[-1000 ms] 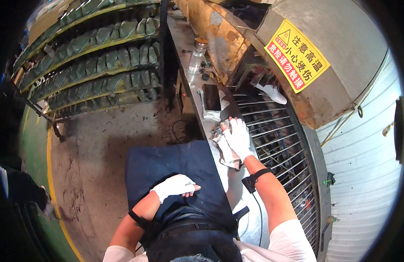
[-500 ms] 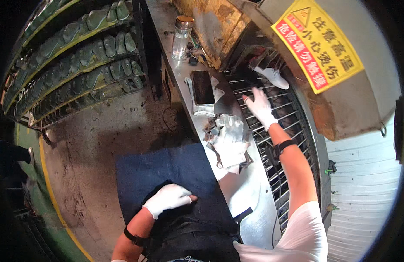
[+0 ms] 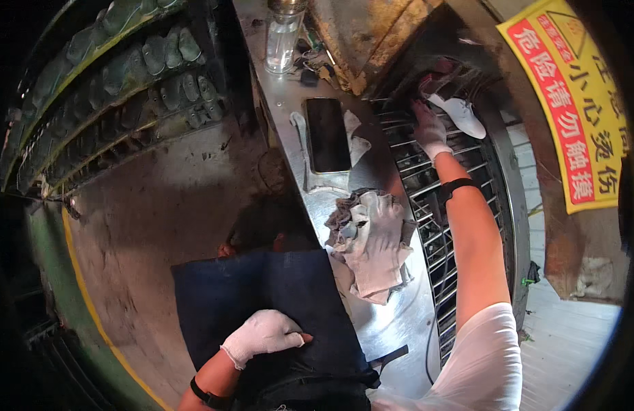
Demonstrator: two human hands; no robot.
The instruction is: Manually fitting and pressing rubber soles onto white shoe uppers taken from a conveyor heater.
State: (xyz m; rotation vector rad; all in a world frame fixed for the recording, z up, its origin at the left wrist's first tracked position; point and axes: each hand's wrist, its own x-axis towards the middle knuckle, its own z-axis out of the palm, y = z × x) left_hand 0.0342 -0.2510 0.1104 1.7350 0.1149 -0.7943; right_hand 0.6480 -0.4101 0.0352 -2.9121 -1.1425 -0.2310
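My right hand [image 3: 432, 129], in a white glove with bare fingertips, reaches over the metal rod rack [image 3: 445, 241] into the shadowed opening at the far right. Its fingers are stretched out and apart, with nothing seen in them. Just right of it lies a white shoe [image 3: 459, 115], toe pointing right and toward me; a reddish, blurred part behind it sits in the dark. I cannot tell whether my fingertips touch the shoe. On the dark blue apron [image 3: 255, 284] over my lap, my left hand [image 3: 265, 334], gloved alike, rests loosely curled with no object visible in it.
A metal bench [image 3: 392, 329] beside the rack carries crumpled gloves [image 3: 378, 246], a phone [image 3: 328, 135] on a cloth and a clear bottle [image 3: 284, 42]. A hood with a yellow-red warning sign [image 3: 567, 109] overhangs the right. Shelves of dark shoe lasts [image 3: 135, 75] stand left.
My right hand has moved farther forward, into the opening beside the shoe. The whole view has shifted, bringing the sign closer to the right rim. My left hand stays on my lap.
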